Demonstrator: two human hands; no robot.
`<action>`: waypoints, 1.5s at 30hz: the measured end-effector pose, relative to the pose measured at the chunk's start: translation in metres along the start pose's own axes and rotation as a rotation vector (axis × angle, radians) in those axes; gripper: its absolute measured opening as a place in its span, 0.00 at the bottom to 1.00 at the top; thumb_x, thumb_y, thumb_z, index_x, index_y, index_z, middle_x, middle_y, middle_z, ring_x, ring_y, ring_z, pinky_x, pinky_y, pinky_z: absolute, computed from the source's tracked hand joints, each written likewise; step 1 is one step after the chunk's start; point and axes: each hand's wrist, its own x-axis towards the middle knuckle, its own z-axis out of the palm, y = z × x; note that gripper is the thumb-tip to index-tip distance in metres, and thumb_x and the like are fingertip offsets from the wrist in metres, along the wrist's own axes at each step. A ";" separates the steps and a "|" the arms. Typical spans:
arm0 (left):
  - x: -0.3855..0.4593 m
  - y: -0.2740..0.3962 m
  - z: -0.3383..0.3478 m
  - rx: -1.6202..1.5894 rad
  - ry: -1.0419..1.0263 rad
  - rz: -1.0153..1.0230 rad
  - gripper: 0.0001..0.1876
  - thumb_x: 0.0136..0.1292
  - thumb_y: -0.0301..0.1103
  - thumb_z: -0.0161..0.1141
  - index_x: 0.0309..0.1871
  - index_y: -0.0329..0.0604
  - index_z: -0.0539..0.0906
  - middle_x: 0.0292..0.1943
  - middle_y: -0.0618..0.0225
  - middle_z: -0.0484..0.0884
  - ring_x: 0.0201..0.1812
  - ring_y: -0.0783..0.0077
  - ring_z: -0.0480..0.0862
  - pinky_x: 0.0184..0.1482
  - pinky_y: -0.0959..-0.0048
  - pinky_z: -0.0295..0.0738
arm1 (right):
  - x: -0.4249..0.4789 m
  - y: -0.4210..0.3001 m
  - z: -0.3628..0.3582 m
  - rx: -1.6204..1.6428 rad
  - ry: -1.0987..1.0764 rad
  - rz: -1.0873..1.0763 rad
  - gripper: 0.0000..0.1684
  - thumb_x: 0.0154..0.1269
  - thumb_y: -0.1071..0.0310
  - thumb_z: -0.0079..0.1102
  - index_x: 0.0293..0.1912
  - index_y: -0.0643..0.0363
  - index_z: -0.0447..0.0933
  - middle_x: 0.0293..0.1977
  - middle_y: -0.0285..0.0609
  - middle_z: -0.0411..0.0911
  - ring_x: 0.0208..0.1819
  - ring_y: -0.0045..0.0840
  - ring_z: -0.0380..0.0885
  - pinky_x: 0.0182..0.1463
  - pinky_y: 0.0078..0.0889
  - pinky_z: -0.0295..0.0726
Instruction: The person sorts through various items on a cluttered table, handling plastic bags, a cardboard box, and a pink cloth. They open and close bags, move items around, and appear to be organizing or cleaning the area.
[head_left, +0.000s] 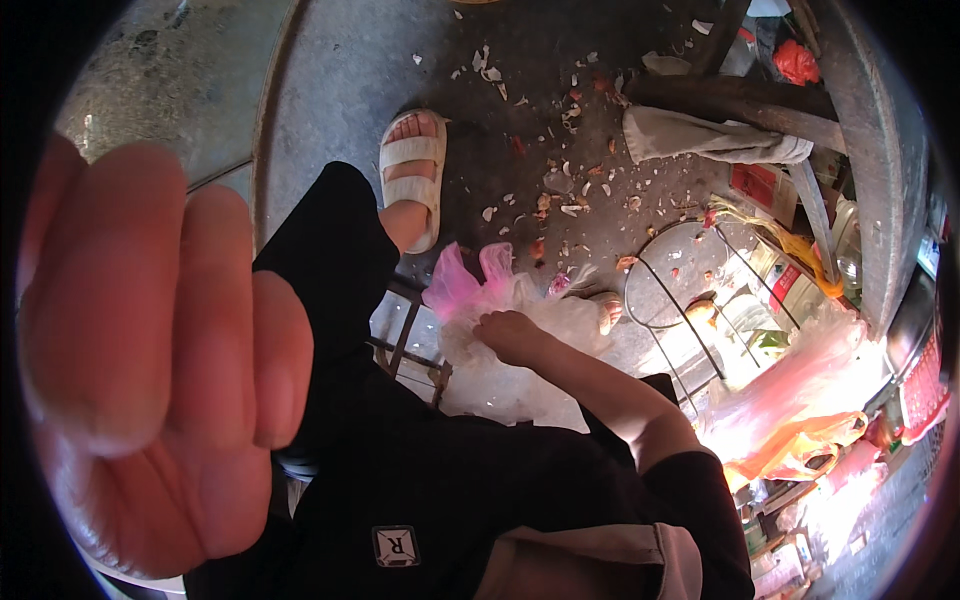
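Observation:
Very near the camera, my left hand (161, 352) fills the left side of the view, fingers curled towards the palm. No object shows in it, though its inner side is partly hidden. Over my lap, my right hand (504, 336) pinches a bunch of thin, clear plastic bags (525, 386). A crumpled pink plastic bag (469, 283) lies against them, just beyond my fingertips. The clear plastic spreads between my knees, partly covering my far foot.
Shell-like scraps (570, 206) litter the concrete floor. At right stand a round wire-framed stand (679, 300), a cloth (675, 135) on a wooden bar, and orange plastic bags (802, 450) beside heaped packaging. A metal-framed rack (405, 334) is by my leg.

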 end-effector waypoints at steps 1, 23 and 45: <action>0.001 -0.001 0.000 -0.013 -0.014 0.007 0.14 0.58 0.23 0.60 0.41 0.45 0.65 0.33 0.72 0.67 0.32 0.77 0.67 0.32 0.79 0.67 | 0.006 0.003 0.015 -0.003 0.090 -0.016 0.10 0.51 0.74 0.54 0.36 0.59 0.79 0.36 0.49 0.79 0.41 0.40 0.80 0.41 0.40 0.79; -0.001 -0.012 0.023 -0.088 0.012 0.014 0.06 0.68 0.29 0.50 0.46 0.43 0.69 0.33 0.70 0.69 0.29 0.78 0.68 0.31 0.78 0.67 | -0.088 0.019 -0.252 0.444 1.137 0.250 0.19 0.51 0.76 0.60 0.46 0.61 0.78 0.36 0.42 0.82 0.40 0.23 0.80 0.46 0.27 0.77; 0.016 0.016 -0.015 -0.287 0.118 -0.049 0.06 0.66 0.30 0.55 0.38 0.42 0.69 0.29 0.65 0.72 0.25 0.73 0.71 0.25 0.73 0.70 | 0.188 0.143 -0.488 -0.111 0.689 0.425 0.27 0.53 0.50 0.58 0.50 0.54 0.78 0.51 0.48 0.77 0.53 0.43 0.74 0.55 0.39 0.73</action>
